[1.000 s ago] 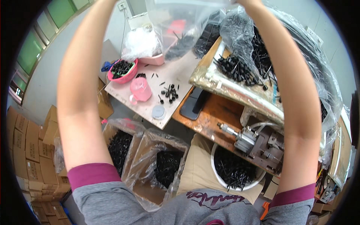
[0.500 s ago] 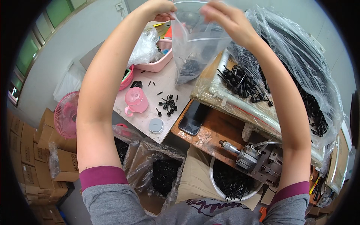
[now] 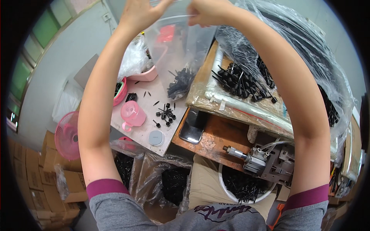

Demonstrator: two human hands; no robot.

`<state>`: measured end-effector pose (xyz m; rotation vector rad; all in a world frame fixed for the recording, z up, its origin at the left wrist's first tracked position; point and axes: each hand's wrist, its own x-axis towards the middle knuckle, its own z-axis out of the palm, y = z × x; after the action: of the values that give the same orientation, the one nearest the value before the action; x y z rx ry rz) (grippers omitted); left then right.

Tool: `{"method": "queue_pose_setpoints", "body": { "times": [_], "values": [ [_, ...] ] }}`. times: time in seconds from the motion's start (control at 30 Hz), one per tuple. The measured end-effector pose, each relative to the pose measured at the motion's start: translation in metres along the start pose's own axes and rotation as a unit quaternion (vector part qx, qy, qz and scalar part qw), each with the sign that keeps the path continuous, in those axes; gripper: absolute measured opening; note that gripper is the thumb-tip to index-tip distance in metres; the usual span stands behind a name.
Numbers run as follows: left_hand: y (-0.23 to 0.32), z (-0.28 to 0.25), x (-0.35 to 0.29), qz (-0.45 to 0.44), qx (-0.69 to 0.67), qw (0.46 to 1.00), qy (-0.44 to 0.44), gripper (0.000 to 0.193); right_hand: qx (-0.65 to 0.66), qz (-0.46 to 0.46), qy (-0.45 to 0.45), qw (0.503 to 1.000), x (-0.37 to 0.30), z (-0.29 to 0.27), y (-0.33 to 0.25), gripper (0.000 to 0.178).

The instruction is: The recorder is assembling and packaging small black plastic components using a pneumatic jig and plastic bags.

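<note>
A clear zip bag [image 3: 194, 42] hangs in front of me at the top of the view, with a clump of black stemmed parts [image 3: 180, 82] in its bottom. My right hand [image 3: 210, 12] is closed on the bag's upper edge. At the bag's upper left is my left hand [image 3: 140, 13], open, its thumb stretched out toward the bag's mouth. The upper frame edge cuts off its other fingers. Below the bag, several loose black parts [image 3: 166, 114] lie on the pale table [image 3: 144, 133].
A pink lidded cup [image 3: 133, 113], a small grey case [image 3: 156, 138] and a pink basket [image 3: 148, 75] stand on the table. To the right are a phone [image 3: 192, 127], a metal clamping device [image 3: 256, 159] and a plastic-covered box [image 3: 246, 109] with black parts. A white bucket [image 3: 221, 181] sits below.
The bag has swung left and appears spread wider. My left thumb has come away from its pinch on the bag's corner; my right hand, blurred before, is now closed at the bag's edge.
</note>
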<state>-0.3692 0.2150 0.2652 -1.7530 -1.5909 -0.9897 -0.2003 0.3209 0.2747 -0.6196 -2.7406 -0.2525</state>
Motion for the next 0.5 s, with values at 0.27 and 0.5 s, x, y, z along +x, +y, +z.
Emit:
{"method": "queue_pose_setpoints", "body": {
  "times": [0.27,0.5],
  "values": [
    [-0.065,-0.003,-0.015,-0.067,0.046,0.963,-0.255,0.024,-0.006,-0.114,0.024,0.993,0.025,0.000,-0.011,0.029],
    [-0.089,-0.012,-0.012,-0.059,-0.001,0.957,-0.284,0.020,-0.122,-0.106,0.070,0.984,0.039,-0.001,-0.012,0.028]
  ]
}}
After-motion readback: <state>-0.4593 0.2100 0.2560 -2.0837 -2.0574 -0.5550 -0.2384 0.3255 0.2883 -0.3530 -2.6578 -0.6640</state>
